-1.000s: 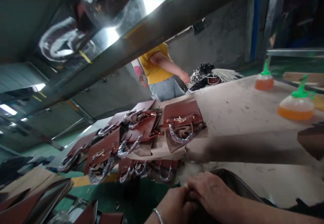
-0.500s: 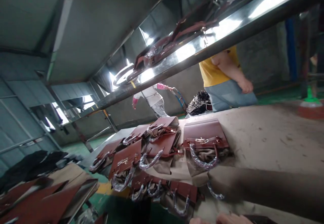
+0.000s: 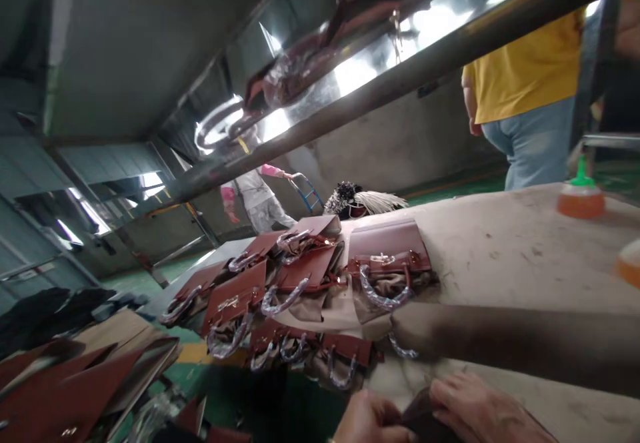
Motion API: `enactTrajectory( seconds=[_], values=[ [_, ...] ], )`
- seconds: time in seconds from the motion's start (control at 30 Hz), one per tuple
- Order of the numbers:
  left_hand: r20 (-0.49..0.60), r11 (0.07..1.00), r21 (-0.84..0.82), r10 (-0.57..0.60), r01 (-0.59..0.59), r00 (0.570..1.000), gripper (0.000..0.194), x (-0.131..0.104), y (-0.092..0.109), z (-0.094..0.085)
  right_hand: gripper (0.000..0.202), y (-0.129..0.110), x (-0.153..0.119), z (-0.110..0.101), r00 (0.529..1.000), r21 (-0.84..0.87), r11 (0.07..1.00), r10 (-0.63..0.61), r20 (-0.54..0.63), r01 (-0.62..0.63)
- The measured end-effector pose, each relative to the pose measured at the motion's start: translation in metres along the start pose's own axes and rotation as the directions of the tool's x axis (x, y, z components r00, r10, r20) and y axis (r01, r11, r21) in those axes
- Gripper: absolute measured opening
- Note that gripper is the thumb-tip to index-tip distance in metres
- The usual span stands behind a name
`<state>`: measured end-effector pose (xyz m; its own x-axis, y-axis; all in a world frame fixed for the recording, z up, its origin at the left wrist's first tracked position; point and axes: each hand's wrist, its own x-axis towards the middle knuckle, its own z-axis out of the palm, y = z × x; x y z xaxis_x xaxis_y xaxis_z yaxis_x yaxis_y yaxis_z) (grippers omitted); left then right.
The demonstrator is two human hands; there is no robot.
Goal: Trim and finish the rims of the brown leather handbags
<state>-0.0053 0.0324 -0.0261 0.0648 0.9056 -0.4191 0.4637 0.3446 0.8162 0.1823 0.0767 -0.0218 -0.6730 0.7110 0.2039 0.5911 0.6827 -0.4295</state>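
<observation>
Grey workshop wall (image 3: 380, 129), pale worktable (image 3: 490, 243) bearing reddish-brown handbags (image 3: 387, 237), both hands (image 3: 369, 417) (image 3: 483, 408) pinching a dark piece (image 3: 419, 417).

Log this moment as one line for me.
left hand: touching dark piece | right hand: touching same piece | table: reddish-brown bags, green-tipped bottle | beyond: yellow-shirted person

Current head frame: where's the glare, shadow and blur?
Head view: strong glare along the overhead shelf; head view: deep shadow over the green floor below the bags; head view: left hand, right hand and dark piece between them look soft, hands cut by the bottom edge.
</observation>
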Motion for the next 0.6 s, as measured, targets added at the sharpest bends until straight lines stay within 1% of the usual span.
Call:
enactTrajectory(
  seconds=[0.07,0.1,0.2,0.3,0.43,0.6],
  values=[
    [-0.03,0.986,-0.15,-0.079,0.074,0.996,0.022,-0.011,0.013,0.002,0.017,-0.005,0.0,-0.006,0.998,-0.004,0.998,0.059,0.024,-0.059],
    [-0.03,0.982,-0.177,-0.076,0.069,0.997,0.021,-0.015,0.019,0.003,0.016,-0.006,0.0,-0.009,0.997,-0.006,0.998,0.066,0.025,-0.066],
    [0.048,0.977,-0.191,-0.084,0.092,0.995,0.024,-0.019,0.027,0.001,0.014,-0.009,0.004,-0.015,0.992,-0.004,0.997,0.071,0.1,-0.071],
    [0.099,0.973,-0.191,-0.111,0.129,0.989,0.025,-0.019,0.027,-0.001,0.015,-0.01,0.007,-0.018,0.986,-0.02,0.997,0.078,0.145,-0.076],
    [0.126,0.977,-0.157,-0.122,0.142,0.984,0.024,-0.02,0.029,-0.002,0.016,-0.009,0.008,-0.018,0.99,-0.051,0.997,0.069,0.124,-0.063],
    [0.153,0.979,-0.144,-0.122,0.145,0.981,0.023,-0.019,0.03,-0.002,0.017,-0.006,0.009,-0.012,0.993,-0.078,0.995,0.063,0.104,-0.055]
  ],
)
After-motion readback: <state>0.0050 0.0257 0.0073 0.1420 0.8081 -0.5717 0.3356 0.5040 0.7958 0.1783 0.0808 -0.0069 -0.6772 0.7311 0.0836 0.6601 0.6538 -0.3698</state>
